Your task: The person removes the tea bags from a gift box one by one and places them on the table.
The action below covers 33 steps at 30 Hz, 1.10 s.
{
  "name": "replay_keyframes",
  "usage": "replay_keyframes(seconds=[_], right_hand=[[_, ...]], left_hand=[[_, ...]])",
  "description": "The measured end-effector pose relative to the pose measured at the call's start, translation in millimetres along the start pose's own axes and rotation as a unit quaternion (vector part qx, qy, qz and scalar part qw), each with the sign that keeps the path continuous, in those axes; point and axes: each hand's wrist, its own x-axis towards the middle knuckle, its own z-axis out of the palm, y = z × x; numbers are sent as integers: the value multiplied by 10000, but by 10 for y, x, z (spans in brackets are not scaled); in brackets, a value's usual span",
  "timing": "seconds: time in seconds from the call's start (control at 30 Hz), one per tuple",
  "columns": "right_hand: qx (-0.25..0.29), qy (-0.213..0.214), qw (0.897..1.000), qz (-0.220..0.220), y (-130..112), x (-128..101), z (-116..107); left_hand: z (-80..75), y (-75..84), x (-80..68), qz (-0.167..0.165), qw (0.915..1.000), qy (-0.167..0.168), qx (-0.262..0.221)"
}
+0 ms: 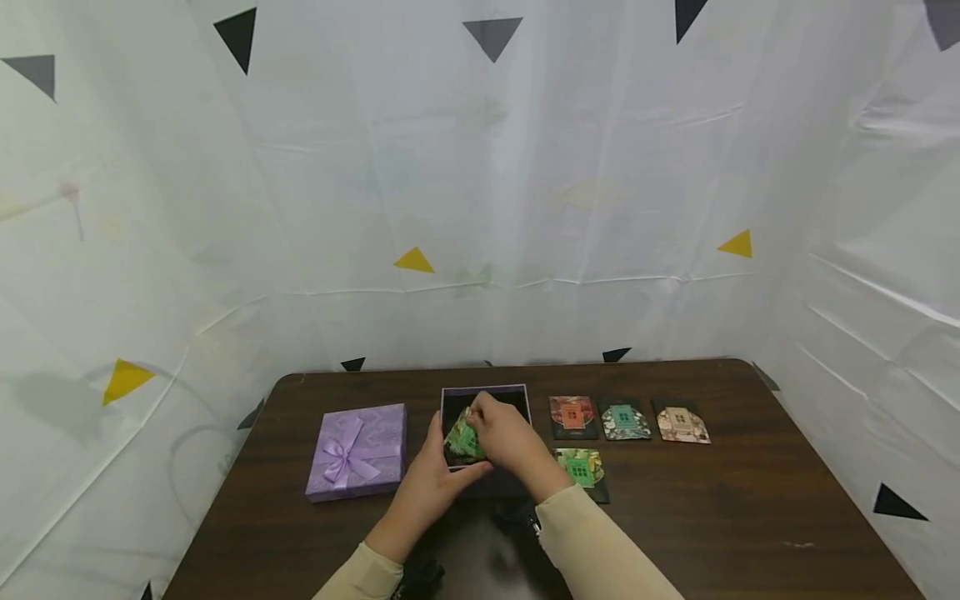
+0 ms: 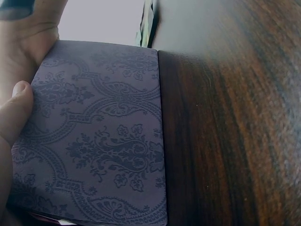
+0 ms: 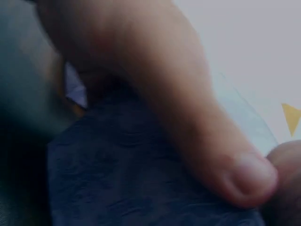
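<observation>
A green patterned packet [image 1: 465,440] stands tilted in an open box with a dark inside and a pale purple rim [image 1: 483,388]. My right hand [image 1: 510,433] pinches the packet's upper part; its thumb [image 3: 249,179] meets a finger in the right wrist view. My left hand [image 1: 435,483] holds the box at its left side, thumb along the front. The left wrist view shows the box's purple scroll-patterned side [image 2: 108,136] near the left thumb. Part of the packet is hidden behind the right hand.
A purple lid with a ribbon bow [image 1: 348,458] lies left of the box. To the right lie a red packet [image 1: 573,417], a teal packet [image 1: 625,420] and a beige packet [image 1: 681,422], with another green packet [image 1: 582,471] nearer. All are on a dark wooden table [image 1: 720,517].
</observation>
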Motion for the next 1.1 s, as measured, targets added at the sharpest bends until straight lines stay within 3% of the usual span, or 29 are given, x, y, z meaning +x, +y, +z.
replay_keyframes(seconds=[0.2,0.37,0.57,0.8,1.0,1.1], right_hand=[[-447,677,9957,-454,26,-61,62],[-464,1743,9807,-749,51,-161,102],[334,2808,9529,-1097,98,-233,90],[2138,2970,9274,-775,251,-356,5],[2479,3593,8916,-1208,406,-508,-71],[2272,3801,8877,-1260,524,-606,-101]], left_hand=[[11,-3,-14,-101,9999,31,63],[32,-23,-21,-74,10000,21,6],[36,-23,3,60,9999,101,-50],[38,-15,-17,-193,9997,125,122],[28,1,-24,-349,9989,148,275],[18,31,-12,-342,9989,125,281]])
